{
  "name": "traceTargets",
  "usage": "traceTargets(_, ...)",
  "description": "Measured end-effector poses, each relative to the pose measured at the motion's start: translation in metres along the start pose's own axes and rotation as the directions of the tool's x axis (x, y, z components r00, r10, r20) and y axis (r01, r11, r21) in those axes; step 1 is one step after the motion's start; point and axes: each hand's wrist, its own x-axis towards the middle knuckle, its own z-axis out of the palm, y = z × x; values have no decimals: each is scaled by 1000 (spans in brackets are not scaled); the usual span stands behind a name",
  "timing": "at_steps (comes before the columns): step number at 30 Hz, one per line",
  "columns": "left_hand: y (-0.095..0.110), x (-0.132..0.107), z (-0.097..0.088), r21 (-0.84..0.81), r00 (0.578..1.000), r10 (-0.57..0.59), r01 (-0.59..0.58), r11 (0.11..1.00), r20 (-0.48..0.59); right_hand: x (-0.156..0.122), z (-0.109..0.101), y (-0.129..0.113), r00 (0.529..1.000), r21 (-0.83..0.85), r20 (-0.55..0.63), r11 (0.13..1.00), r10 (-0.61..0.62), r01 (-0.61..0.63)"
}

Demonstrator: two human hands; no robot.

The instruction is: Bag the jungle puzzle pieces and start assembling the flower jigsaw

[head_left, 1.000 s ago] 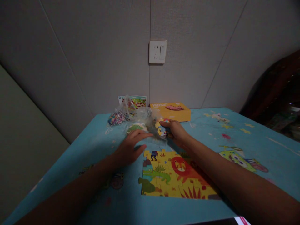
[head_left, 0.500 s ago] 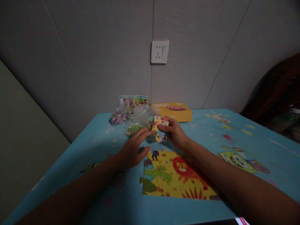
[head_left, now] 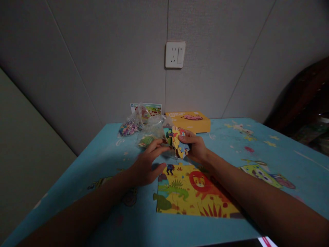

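Right hand [head_left: 197, 146] pinches a stack of pieces [head_left: 177, 142] at the frame's centre; left hand [head_left: 147, 165], loosely uncurled, is just left; puzzle [head_left: 190, 197] lies lower centre.

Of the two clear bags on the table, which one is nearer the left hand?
The nearer bag is the one showing green inside, just beyond the left hand. The other bag, with purplish contents, lies farther back and left.

Looks like somebody's home tbh: cartoon-print table cover [head_left: 138, 228] under the right hand [head_left: 197, 146] and its grip, a kiddie animal puzzle [head_left: 189, 197] on the near side of it, and a household-type socket [head_left: 175, 55] on the panelled wall [head_left: 118, 68] behind.
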Motion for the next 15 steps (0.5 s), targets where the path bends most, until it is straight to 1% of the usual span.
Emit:
traceTargets(2,-3,0,3,-24,999,22,-23,999,-47,1,-1,1,999,9,45,1000,0,0)
traceTargets(4,-4,-1,3,-50,997,37,-41,998,-72,2,-2,3,995,11,103,1000,4,-5)
traceTargets(7,-3,0,1,-49,996,23,-27,998,-83,1,-2,4,978,10,209,1000,9,-11)
traceTargets(9,-2,1,0,-38,994,15,-20,999,-110,-2,-2,5,963,4,269,1000,9,-10)
traceTargets(13,-1,2,1,-44,986,38,-46,998,-161,-6,-2,5,946,-87,321,996,49,-22)
traceTargets(15,0,2,1,-42,984,29,-37,998,-177,-6,-4,4,945,-118,322,993,53,-16)
